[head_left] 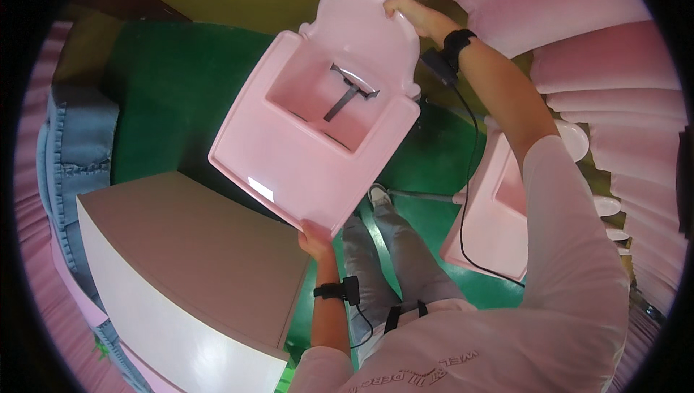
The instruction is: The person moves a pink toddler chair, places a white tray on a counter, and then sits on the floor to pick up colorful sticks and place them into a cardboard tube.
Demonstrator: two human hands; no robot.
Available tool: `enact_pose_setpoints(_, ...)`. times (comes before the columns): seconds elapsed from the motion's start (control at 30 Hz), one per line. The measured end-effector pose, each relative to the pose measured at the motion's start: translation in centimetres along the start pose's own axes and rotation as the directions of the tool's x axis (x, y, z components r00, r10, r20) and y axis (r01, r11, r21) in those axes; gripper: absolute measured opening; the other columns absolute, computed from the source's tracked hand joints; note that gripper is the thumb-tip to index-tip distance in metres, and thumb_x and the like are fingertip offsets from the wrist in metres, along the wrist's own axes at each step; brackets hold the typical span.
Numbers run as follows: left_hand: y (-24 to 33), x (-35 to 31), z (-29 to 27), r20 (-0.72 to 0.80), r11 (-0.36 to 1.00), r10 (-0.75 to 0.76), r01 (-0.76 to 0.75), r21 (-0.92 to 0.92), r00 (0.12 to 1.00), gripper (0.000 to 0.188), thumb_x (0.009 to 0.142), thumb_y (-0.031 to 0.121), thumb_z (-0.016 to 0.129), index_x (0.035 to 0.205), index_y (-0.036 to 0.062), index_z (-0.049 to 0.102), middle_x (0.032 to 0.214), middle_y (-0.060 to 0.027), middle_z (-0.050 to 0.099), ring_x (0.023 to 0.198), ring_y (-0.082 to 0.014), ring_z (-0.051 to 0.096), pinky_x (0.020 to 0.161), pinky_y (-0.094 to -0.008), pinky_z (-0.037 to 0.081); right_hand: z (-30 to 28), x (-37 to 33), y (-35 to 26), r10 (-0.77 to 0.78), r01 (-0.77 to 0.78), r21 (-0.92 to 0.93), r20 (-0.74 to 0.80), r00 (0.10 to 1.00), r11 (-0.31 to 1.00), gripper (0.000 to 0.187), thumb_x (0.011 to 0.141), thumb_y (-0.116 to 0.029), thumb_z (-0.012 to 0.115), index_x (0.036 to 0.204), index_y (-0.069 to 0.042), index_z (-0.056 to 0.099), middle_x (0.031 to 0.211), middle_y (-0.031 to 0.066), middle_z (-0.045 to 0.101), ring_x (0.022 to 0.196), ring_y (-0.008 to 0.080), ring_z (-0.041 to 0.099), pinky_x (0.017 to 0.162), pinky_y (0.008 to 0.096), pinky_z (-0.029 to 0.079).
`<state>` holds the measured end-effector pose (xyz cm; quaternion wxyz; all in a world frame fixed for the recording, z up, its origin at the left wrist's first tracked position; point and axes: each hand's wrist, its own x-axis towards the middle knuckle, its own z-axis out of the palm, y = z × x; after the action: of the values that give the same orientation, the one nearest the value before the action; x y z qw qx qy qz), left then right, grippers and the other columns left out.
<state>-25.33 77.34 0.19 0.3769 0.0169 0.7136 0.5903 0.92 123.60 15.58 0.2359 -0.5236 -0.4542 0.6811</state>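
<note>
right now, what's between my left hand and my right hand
The pink child seat lies between them, in the head view: your right hand grips its backrest, your left hand the opposite edge.

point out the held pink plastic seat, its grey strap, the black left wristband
Held pink plastic seat (307, 149): head view, flat tray part.
Grey strap (340, 105): head view, middle of lower length.
Black left wristband (330, 291): head view, band.

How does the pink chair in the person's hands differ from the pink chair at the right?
The held chair is gripped by the left hand at its tray edge and the right hand at its backrest; no hand holds the right-hand chair.
The held chair shows a dark strap in its seat; the right-hand chair, partly hidden behind the arm, shows none.
Both are pale pink with a seat opening.
</note>
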Motion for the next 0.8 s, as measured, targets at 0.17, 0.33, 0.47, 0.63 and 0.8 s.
enact_pose_setpoints(0.17,-2.1,-1.5,0.6,-0.083,0.995,-0.008,0.017,0.1,0.997,0.035,0.098,0.029,0.051,0.084,-0.0041,0.055,0.076,-0.0039,0.051,0.067,-0.0149,0.049,0.058,-0.0315,0.044,-0.1,2.5,0.8,-0.126,0.132,-0.069,0.087,0.988,0.989,0.038,0.064,-0.019,0.057,0.095,0.001,0.061,0.086,0.0134,0.059,0.079,0.0255,0.057,0.075,0.0344,0.048)
enact_pose_setpoints(0.33,-1.6,-3.0,4.2,-0.116,0.996,0.029,-0.019,0.087,0.993,0.035,0.1,0.03,0.047,0.078,0.002,0.048,0.069,-0.0029,0.049,0.061,-0.0133,0.047,0.053,-0.0302,0.041,0.0,4.4,-0.5,0.046,-0.038,-0.118,0.06,0.997,0.992,0.034,0.065,-0.022,0.061,0.091,0.0,0.063,0.084,0.0113,0.061,0.076,0.0219,0.059,0.07,0.0339,0.049)
enact_pose_setpoints(0.47,-1.4,-3.4,4.8,-0.036,0.981,-0.069,0.074,0.179,0.997,0.036,0.099,0.031,0.046,0.083,-0.0013,0.05,0.075,-0.0066,0.055,0.065,-0.0157,0.052,0.057,-0.0312,0.045,-3.4,4.6,0.1,-0.026,0.027,-0.085,0.009,1.0,0.996,0.033,0.064,-0.023,0.062,0.089,-0.001,0.063,0.084,0.012,0.062,0.073,0.0232,0.059,0.067,0.0345,0.05)
enact_pose_setpoints(0.63,-2.8,-5.6,6.9,0.107,0.987,-0.14,0.131,0.087,0.984,0.035,0.1,0.033,0.046,0.09,0.0,0.049,0.083,-0.0057,0.054,0.071,-0.015,0.051,0.061,-0.0321,0.047,-6.4,4.0,-1.3,-0.027,0.013,-0.19,-0.07,0.997,0.982,0.037,0.067,-0.026,0.062,0.094,-0.001,0.065,0.087,0.0117,0.064,0.077,0.0221,0.061,0.07,0.0315,0.05)
enact_pose_setpoints(0.8,-5.7,-6.6,6.2,0.089,0.993,-0.109,0.104,0.059,0.99,0.045,0.101,0.034,0.047,0.115,-0.0087,0.049,0.106,-0.0138,0.058,0.092,-0.0203,0.056,0.078,-0.0341,0.049,-3.6,2.1,-0.3,-0.153,0.133,-0.329,-0.036,0.988,0.935,0.042,0.08,-0.032,0.064,0.107,0.0,0.065,0.097,0.0128,0.067,0.085,0.0221,0.064,0.077,0.0333,0.051)
